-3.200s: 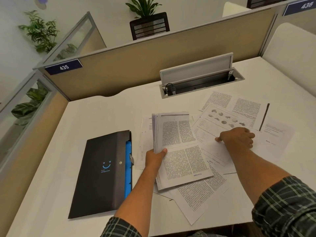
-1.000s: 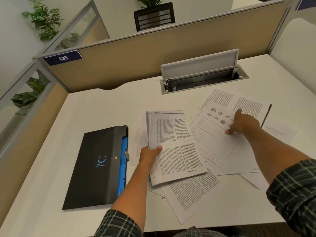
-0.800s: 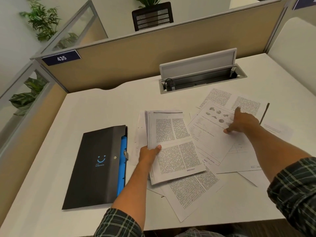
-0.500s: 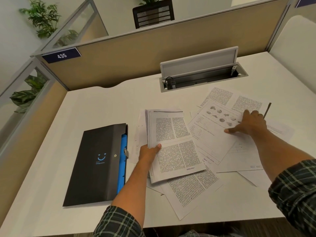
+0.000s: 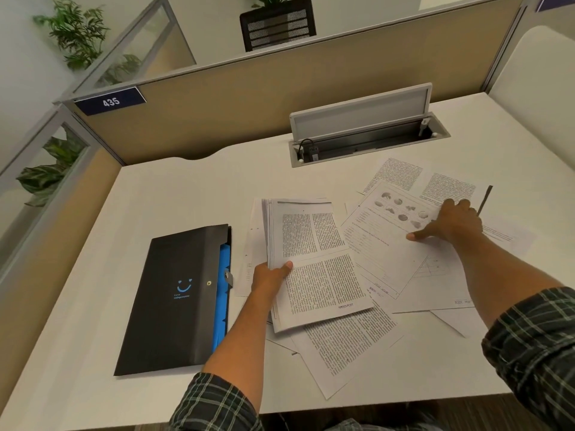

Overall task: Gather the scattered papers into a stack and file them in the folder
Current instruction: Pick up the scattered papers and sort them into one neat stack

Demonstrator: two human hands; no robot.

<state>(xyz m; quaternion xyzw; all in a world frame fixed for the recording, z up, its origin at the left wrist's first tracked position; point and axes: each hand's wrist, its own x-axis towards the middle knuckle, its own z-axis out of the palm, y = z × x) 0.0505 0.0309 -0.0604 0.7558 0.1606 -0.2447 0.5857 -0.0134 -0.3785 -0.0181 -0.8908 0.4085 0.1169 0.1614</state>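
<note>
- Head view: the left hand [image 5: 271,273] is gripping a stack of printed pages [image 5: 314,262] near the middle of the white tabletop [image 5: 174,197], thumb closed over the top sheet's left edge.
- The right hand [image 5: 452,223] is pressing flat, fingers [image 5: 417,235] spread, on an illustrated sheet [image 5: 384,241] among loose papers [image 5: 345,343] toward the right edge.
- A black folder [image 5: 174,300] is lying closed toward the left edge, just beside the stack.

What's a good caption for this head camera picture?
Left hand holds a paper stack; right hand presses a loose sheet.
</note>
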